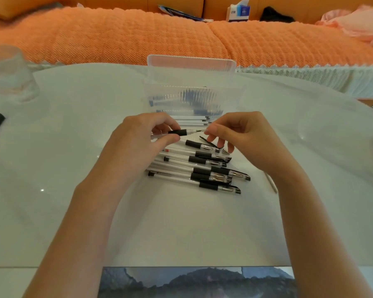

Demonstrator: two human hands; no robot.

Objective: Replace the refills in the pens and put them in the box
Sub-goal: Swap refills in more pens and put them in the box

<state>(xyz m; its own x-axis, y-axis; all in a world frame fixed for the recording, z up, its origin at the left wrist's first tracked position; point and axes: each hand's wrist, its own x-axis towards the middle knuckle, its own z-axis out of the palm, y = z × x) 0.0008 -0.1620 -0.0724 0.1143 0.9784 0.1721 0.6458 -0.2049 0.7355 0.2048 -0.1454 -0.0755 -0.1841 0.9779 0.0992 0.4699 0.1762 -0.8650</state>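
1. My left hand, at the centre of the frame, grips a clear plastic pen with a black rubber grip. The thumb is under the barrel and the fingers are curled over it.
2. The pen lies level above the table, with its front end pointing to the right of the frame.
3. My right hand, just right of centre, pinches the thin front end of that pen between thumb and forefinger. The other fingers hang loosely curled below.
4. Whether that thin end is the refill or the nose piece, I cannot tell.
5. Below my hands lies a loose pile of matching clear pens with black grips, most with their tips to the right.
6. Just above my hands is a row of thin white refills.
7. Behind the refills stands a ribbed transparent plastic box, its lid raised upright at the back and dark pens inside.
8. Everything rests on a glossy white table.
9. A single thin white stick lies beside my right wrist.
10. An orange quilted sofa cover fills the top of the frame.
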